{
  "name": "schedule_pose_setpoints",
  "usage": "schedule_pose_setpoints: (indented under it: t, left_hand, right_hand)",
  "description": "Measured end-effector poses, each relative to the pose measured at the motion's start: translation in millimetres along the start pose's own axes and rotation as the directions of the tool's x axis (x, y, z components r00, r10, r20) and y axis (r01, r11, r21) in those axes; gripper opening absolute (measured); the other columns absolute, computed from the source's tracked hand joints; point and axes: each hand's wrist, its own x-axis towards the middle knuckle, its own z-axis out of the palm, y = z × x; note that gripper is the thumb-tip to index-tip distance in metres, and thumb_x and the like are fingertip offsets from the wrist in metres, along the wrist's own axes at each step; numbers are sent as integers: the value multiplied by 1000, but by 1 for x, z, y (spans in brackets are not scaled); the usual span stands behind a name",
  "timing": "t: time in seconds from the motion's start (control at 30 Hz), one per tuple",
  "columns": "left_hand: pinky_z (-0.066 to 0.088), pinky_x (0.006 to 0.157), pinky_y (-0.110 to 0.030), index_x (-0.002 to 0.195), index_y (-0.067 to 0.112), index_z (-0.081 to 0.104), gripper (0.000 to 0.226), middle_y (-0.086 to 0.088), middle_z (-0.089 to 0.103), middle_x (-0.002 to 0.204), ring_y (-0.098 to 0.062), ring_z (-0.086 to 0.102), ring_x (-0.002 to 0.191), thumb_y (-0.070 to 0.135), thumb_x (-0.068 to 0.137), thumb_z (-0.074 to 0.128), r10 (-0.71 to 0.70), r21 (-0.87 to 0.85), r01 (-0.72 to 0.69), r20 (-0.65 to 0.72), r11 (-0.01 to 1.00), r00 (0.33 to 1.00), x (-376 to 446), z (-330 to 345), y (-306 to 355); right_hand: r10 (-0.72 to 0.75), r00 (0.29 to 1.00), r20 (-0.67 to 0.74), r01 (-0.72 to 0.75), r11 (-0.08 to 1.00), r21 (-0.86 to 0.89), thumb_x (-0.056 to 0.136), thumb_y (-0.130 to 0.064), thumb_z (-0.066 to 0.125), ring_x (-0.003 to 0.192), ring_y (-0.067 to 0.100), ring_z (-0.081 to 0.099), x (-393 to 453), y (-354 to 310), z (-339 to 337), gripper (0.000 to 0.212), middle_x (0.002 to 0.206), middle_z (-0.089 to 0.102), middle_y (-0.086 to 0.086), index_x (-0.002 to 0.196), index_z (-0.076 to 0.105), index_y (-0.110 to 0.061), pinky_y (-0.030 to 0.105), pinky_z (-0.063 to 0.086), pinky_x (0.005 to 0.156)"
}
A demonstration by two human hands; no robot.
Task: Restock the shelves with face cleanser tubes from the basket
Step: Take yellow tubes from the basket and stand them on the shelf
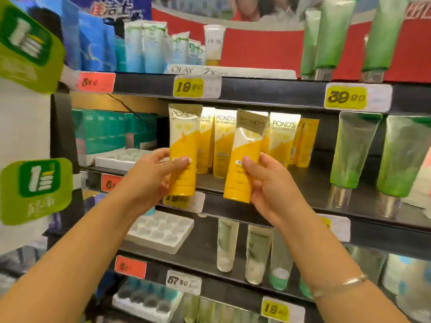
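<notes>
— What do you have in view?

— I'm watching from the head camera. In the middle of the frame my left hand grips a yellow-and-white plastic Pond's cleanser tube, thumb across its front, fingers curled behind it. It stands upright, cap down, in front of the middle black shelf.

— And the other hand?

— My right hand clamps a second yellow-and-white Pond's tube just right of the first, thumb on the front, fingers wrapped round its right edge. This one tilts slightly, its crimped top leaning right. The two tubes sit apart, not touching.

— Where's the stock?

— Behind both held tubes, a row of matching yellow Pond's tubes stands on that shelf. Right of the frame, tall green tubes with silver caps stand on the same shelf. A yellow price tag reading 19.90 hangs on the shelf edge above. Lower centre, a white plastic divider tray lies on the shelf below, beside pale translucent tubes. I can't see the basket.
</notes>
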Motion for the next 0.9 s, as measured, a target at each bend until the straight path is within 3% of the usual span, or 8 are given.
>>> schedule_pose_setpoints:
  t: [0.17,0.23,0.37,0.53,0.7,0.8,0.9]
  left_hand:
    - [58,63,-35,104,14,59,34,-5,74,92,-18,71,83,19,71,67,46,7,-46,-6,999,999,26,-2,-1]
    - [59,71,-40,111,13,57,32,-8,72,100,-22,70,90,12,80,64,41,6,-41,4,999,999,36,-4,-3]
    - [56,80,-43,121,10,51,38,-11,69,105,-26,67,96,6,84,61,13,5,-13,7,1000,1000,53,-9,-9]
    - [52,90,-43,124,15,49,42,-9,67,112,-24,65,102,6,84,61,-32,23,31,46,999,998,68,-18,-18]
    - [47,98,-46,130,20,46,46,0,63,119,-20,60,109,17,86,62,-5,185,-3,42,983,999,72,-20,-19]
    - [48,90,-34,129,22,45,49,8,58,117,-14,56,107,27,84,64,71,334,-72,15,940,997,72,-21,-20]
    - [45,71,-21,119,29,43,47,15,50,101,-7,53,92,29,80,69,173,431,-142,-33,891,984,69,-19,-21]
  right_hand:
    - [-49,997,-68,45,997,-57,89,-7,57,82,16,69,32,11,9,20,97,68,6,107,56,-15,33,57,65]
    - [-79,990,-119,67,992,-104,87,-7,60,86,17,67,42,19,11,19,97,68,3,100,55,-21,34,55,71]
    - [-137,971,-194,70,946,-317,86,-13,63,99,14,63,53,34,16,37,106,65,-4,118,49,-23,35,54,85]
    - [-235,945,-228,104,876,-470,87,-14,62,102,10,59,60,43,24,40,107,62,-10,123,47,-25,20,49,77]
    - [-244,945,-219,83,824,-561,87,-16,62,95,4,57,58,43,28,43,105,58,-16,120,41,-34,12,44,66]
    - [-244,943,-227,29,739,-673,85,-19,64,88,0,51,54,43,30,45,96,50,-23,113,34,-37,8,41,60]
    - [-265,928,-261,-21,663,-749,84,-20,66,98,7,52,50,44,27,41,105,52,-14,112,38,-32,14,45,71]
